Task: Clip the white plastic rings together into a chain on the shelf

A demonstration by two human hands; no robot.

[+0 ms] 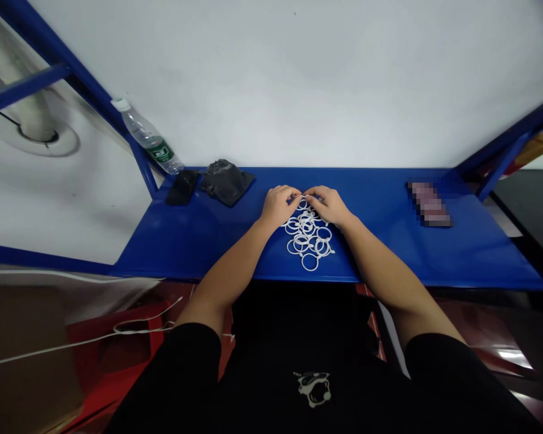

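Note:
A heap of several white rings [308,237] lies on the blue table [199,241] near its front edge. My left hand [278,205] and my right hand [328,205] rest at the far end of the heap, fingertips meeting. Both hands have their fingers curled in a pinch on a white ring [302,198] held between them. Whether it is one ring or more in the pinch is too small to tell.
A plastic water bottle [149,138] leans against the blue frame post at the back left. Beside it lie a black phone-like object [181,186] and a crumpled black bag [226,181]. A blurred flat object [429,204] lies at the right. A red bin [117,355] stands below left.

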